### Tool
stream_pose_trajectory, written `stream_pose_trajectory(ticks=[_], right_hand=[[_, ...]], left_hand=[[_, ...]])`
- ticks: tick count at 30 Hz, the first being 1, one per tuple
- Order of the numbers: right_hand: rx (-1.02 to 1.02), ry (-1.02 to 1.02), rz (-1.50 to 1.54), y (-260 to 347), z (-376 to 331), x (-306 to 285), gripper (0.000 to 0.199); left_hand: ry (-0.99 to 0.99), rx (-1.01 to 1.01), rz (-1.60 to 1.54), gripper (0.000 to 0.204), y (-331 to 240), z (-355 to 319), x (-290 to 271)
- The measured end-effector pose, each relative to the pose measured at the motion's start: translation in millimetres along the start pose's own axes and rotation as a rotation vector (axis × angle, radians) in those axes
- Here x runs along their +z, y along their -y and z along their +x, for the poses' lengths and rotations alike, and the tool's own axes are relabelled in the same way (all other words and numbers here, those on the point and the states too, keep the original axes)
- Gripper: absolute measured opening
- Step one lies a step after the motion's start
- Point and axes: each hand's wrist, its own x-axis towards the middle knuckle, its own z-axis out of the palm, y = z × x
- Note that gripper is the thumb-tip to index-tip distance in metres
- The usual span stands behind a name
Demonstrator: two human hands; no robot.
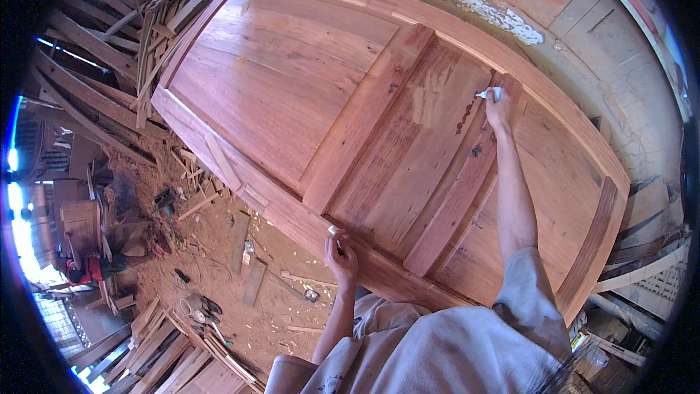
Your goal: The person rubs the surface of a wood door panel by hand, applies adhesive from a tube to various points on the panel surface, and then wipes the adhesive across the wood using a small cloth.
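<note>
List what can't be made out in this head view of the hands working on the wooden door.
- Small white thing at the right hand: too small, partly covered by the fingers; its kind is unclear.
- Small pale thing in the left hand: mostly hidden by the hand.
- Wooden door, lower corner: hidden behind the person's clothing.
- Tools on the sawdust floor: too small to identify.

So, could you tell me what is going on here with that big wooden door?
A person leans over a large panelled wooden door propped against a plastered wall. The right hand holds a small white object against a rail high on the door, near some dark red marks. The left hand grips the door's lower edge, pinching something small and white. Offcuts and sawdust cover the floor, and timber is stacked at the left.
</note>
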Motion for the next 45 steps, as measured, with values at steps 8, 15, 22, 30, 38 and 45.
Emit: stream_pose_trajectory(ticks=[8,15,22,30,38,45], right_hand=[[0.007,0.032,-0.037,7.2,-2.0,-3.5,0.024],[-0.017,-0.035,-0.039,-25.6,4.7,12.0,0.023],[0.516,0.04,0.464,18.9,-8.7,6.4,0.021],[0.513,-0.001,0.413,2.8,13.2,-8.1,0.02],[0.549,-0.012,0.406,14.2,6.8,-7.2,0.02],[0.472,0.066,0.526,17.1,-20.4,-13.2,0.026]], left_hand=[[0.013,-0.005,-0.003,0.019,-1.5,0.8,-2.5],[0.001,0.011,0.0,0.02,-1.6,0.3,-1.2],[-0.029,0.028,0.039,0.02,-2.7,0.6,-9.1],[0.014,-0.015,0.004,0.014,-8.1,2.8,-3.4],[0.008,-0.008,0.022,0.017,-2.2,0.2,-1.6],[0.029,-0.079,0.03,0.016,-4.0,0.6,-1.1]])
